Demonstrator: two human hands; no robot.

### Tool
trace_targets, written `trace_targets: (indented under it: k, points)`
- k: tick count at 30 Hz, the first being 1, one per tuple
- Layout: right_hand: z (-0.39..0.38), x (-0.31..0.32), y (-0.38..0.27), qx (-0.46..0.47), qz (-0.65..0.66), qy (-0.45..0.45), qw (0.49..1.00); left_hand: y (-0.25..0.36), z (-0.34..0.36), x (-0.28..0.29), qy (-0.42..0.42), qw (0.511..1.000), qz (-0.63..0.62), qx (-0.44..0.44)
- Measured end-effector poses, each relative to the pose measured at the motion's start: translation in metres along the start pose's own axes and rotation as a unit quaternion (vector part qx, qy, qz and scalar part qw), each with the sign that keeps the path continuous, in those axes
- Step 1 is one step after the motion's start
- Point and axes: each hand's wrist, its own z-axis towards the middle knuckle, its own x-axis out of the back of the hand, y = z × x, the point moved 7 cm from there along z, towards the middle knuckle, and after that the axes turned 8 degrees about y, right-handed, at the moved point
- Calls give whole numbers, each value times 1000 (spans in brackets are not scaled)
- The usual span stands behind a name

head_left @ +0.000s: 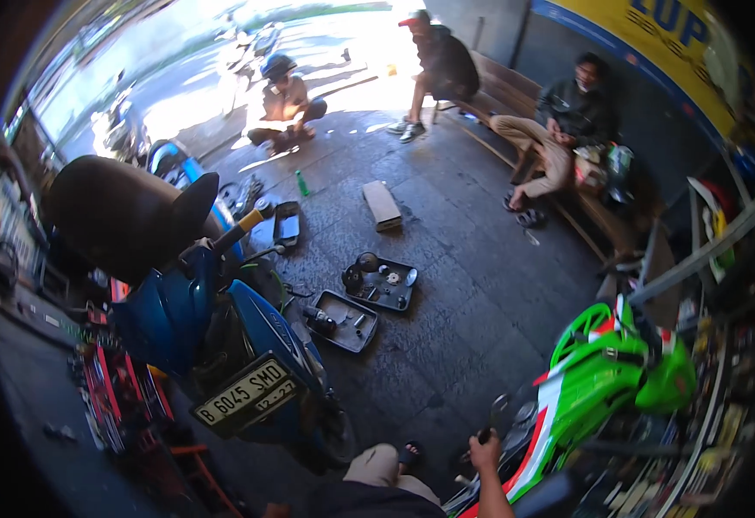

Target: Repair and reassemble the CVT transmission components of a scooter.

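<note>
Right grip (485,452) closed round tool (484,435); long axis slants forward, slightly right; green bike (586,369) just rightward; left grip (276,511) at lower edge, state unclear.

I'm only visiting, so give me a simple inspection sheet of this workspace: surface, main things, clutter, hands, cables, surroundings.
Surface: dark tiled floor.
Job's things: green motorbike beside the right hand; dark handle in its grip, kind unclear.
Clutter: near tray and far tray holding assorted parts; cardboard box; green bottle.
Hands: right closed around the handle; left seemingly cut off at the lower edge, grip unclear.
Cables: nothing seen clearly.
Surroundings: blue scooter at left; two people on a bench, another low on the ground.
</note>
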Motion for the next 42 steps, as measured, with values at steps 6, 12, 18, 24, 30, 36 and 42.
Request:
trace_targets:
  k: [6, 12, 18, 24, 30, 36, 42]
  points:
    - [220, -43, -144, 37, 111, -69, 991, 95, -88, -87, -43, 993, -1, 108]
    - [396, -75, -136, -36, 38, -139, 989, 283, -127, -169, -64, 987, -72, 130]
    - [533, -69, -75, -54, -300, -264, 915, 487, -134, -184, 2, 956, -267, 123]
    - [724, -158, -271, 113, -327, -265, 900, 659, -121, -260, 54, 944, -268, 186]
    - [833, -302, -610, 169, -203, -301, 916, 784, -138, -276, 94, 911, -383, 122]
    - [829, -469, -829, 211, -106, -323, 917, 810, -124, -235, 141, 820, -497, 246]
    - [808, -614, -896, 333, -59, -291, 895, 962, -12, -94, 537, 814, 106, -196]
